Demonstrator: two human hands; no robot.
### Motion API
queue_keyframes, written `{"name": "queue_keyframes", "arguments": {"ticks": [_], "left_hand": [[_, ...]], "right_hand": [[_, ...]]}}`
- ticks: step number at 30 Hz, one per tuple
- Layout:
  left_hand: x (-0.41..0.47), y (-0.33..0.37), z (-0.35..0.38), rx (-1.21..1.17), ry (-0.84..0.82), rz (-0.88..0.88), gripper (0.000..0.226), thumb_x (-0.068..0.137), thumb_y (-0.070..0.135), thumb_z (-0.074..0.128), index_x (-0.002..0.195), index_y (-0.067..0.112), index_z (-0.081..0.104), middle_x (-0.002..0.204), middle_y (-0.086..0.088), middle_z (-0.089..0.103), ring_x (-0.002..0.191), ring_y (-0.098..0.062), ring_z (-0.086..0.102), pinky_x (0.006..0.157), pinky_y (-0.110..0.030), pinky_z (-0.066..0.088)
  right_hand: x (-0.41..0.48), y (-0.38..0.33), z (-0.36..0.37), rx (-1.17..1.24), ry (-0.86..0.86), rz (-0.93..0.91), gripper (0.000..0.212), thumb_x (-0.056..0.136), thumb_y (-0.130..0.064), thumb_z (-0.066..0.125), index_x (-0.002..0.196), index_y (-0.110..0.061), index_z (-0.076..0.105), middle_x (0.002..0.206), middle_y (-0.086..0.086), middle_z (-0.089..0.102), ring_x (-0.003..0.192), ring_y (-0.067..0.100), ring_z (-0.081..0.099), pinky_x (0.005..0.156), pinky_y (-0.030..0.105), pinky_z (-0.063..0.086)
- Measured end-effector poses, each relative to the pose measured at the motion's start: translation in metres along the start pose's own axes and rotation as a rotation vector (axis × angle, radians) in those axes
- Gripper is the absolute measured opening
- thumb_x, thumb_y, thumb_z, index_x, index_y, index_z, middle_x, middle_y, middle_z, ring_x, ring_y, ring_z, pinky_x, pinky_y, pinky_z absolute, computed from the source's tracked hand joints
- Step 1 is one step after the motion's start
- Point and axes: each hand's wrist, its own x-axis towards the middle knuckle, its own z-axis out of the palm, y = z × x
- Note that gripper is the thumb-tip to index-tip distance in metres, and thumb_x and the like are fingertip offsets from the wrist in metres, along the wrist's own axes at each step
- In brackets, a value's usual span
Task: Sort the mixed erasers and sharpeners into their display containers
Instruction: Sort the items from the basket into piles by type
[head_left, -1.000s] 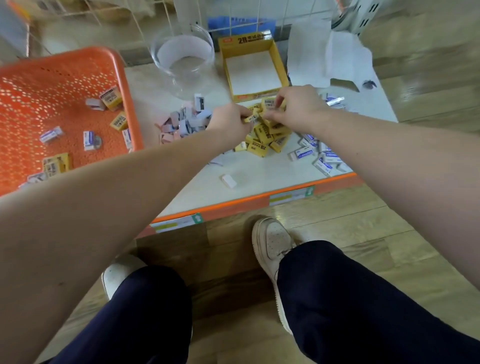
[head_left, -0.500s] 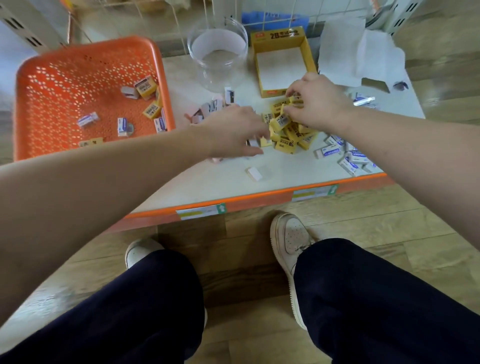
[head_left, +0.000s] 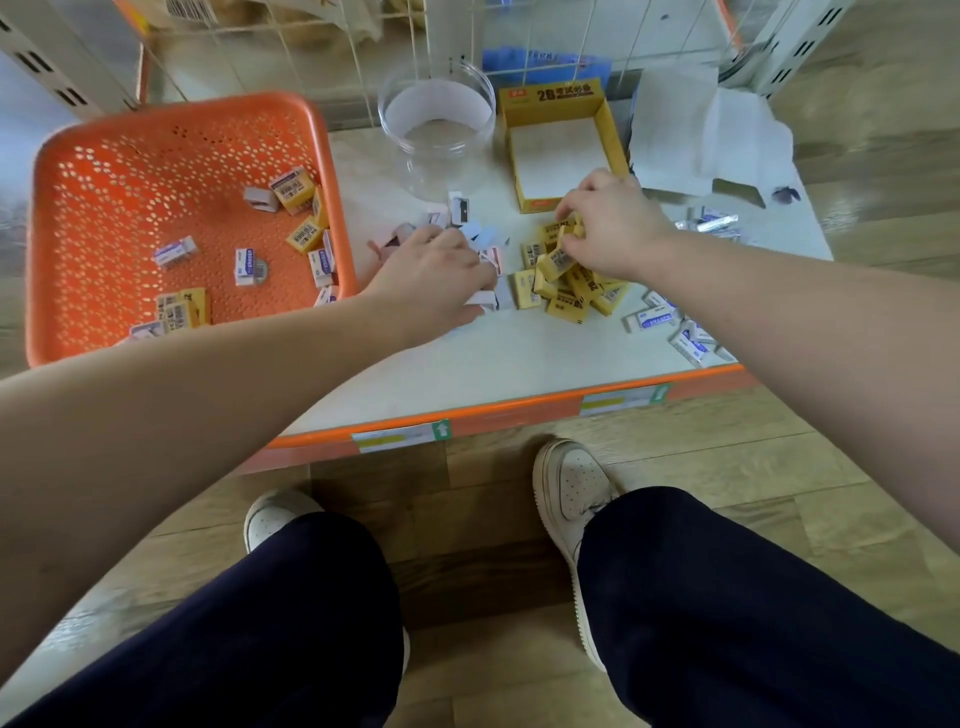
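mid-sort, centre frame: right hand (head_left: 615, 228) pinches a yellow eraser (head_left: 556, 261) off the pile (head_left: 576, 302), left hand (head_left: 434, 275) curls round pale sharpeners (head_left: 480, 299). next, i'd guess, lift it into the empty yellow box (head_left: 612, 140) just above.

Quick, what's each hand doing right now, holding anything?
Left hand: gripping pale sharpeners.
Right hand: pinching a yellow eraser.

Yellow display box (head_left: 550, 94) has a big "2B" on its back flap, the characters next to it too small to read. White erasers (head_left: 652, 318) say "ERASER" in blue. Yellow erasers (head_left: 569, 304): just barcodes.
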Motion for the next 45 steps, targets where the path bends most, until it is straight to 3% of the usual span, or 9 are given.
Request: {"name": "queue_keyframes", "arguments": {"ticks": [3,5,13,18,22,28,33,38,45], "left_hand": [[0.005,-0.005,-0.002,-0.156,0.037,-0.154,0.036,0.09,0.04,0.055,0.121,0.021,0.053,0.117,-0.002,0.057,0.115,-0.025,0.043,0.1,-0.036,0.028],[0.007,-0.005,-0.003,-0.211,0.033,-0.192,0.04,0.088,0.04,0.059,0.123,0.02,0.052,0.12,-0.003,0.055,0.115,-0.026,0.043,0.099,-0.036,0.029],[0.003,0.0,-0.002,-0.309,0.042,-0.218,0.046,0.086,0.039,0.062,0.126,0.021,0.05,0.124,-0.004,0.047,0.116,-0.027,0.038,0.099,-0.04,0.031],[-0.003,-0.001,0.003,-0.312,0.051,-0.191,0.05,0.085,0.042,0.064,0.127,0.02,0.05,0.122,-0.003,0.046,0.115,-0.026,0.038,0.101,-0.042,0.032],[-0.002,-0.002,0.005,-0.321,0.074,-0.179,0.052,0.083,0.044,0.065,0.127,0.02,0.05,0.122,-0.003,0.046,0.114,-0.026,0.039,0.1,-0.041,0.033],[0.006,0.003,0.0,-0.356,0.133,-0.194,0.052,0.083,0.043,0.064,0.127,0.019,0.05,0.126,-0.004,0.046,0.118,-0.028,0.038,0.1,-0.039,0.032],[0.007,0.003,-0.001,-0.348,0.146,-0.171,0.052,0.084,0.045,0.063,0.127,0.02,0.049,0.13,-0.004,0.043,0.123,-0.027,0.034,0.103,-0.037,0.027],[0.0,-0.012,-0.013,-0.4,0.213,-0.216,0.049,0.085,0.043,0.061,0.127,0.02,0.05,0.132,-0.004,0.043,0.124,-0.024,0.034,0.104,-0.037,0.027],[-0.028,-0.068,-0.034,-0.591,0.586,-0.661,0.034,0.09,0.026,0.049,0.121,0.011,0.052,0.127,-0.009,0.048,0.123,-0.025,0.037,0.106,-0.03,0.022]], "right_hand": [[-0.005,0.013,0.007,0.022,-0.132,0.1,0.054,0.088,-0.037,0.055,0.139,-0.029,0.038,0.144,0.007,0.026,0.129,0.039,0.028,0.104,0.052,0.033],[-0.009,0.02,0.009,0.052,-0.171,0.075,0.062,0.086,-0.033,0.059,0.142,-0.027,0.033,0.148,0.008,0.02,0.129,0.041,0.031,0.107,0.046,0.032],[-0.021,0.028,0.004,0.21,-0.089,-0.084,0.041,0.08,-0.017,0.066,0.121,-0.02,0.059,0.126,0.004,0.046,0.115,0.018,0.048,0.091,0.022,0.035],[-0.025,0.029,0.0,0.261,-0.12,-0.13,0.034,0.08,-0.024,0.068,0.114,-0.028,0.064,0.11,-0.003,0.053,0.097,0.01,0.051,0.087,0.024,0.039],[-0.023,0.03,-0.003,0.364,-0.026,-0.062,0.039,0.081,-0.011,0.057,0.117,-0.027,0.063,0.1,-0.004,0.057,0.072,0.002,0.045,0.075,0.022,0.04],[-0.014,0.027,0.0,0.252,0.013,0.021,0.049,0.081,-0.002,0.05,0.125,-0.024,0.057,0.131,0.003,0.043,0.121,0.022,0.04,0.099,0.031,0.038],[-0.016,0.019,0.002,0.185,-0.11,-0.11,0.03,0.081,-0.012,0.058,0.109,-0.021,0.067,0.114,0.004,0.054,0.106,0.021,0.053,0.089,0.026,0.041],[-0.014,0.012,-0.009,0.207,0.017,-0.087,0.03,0.082,-0.011,0.052,0.105,-0.02,0.068,0.101,0.0,0.056,0.097,0.018,0.054,0.083,0.025,0.043],[0.006,-0.057,-0.016,0.253,0.23,-0.196,0.026,0.088,-0.013,0.049,0.109,-0.016,0.065,0.114,0.004,0.055,0.106,0.018,0.051,0.087,0.027,0.04]]}}
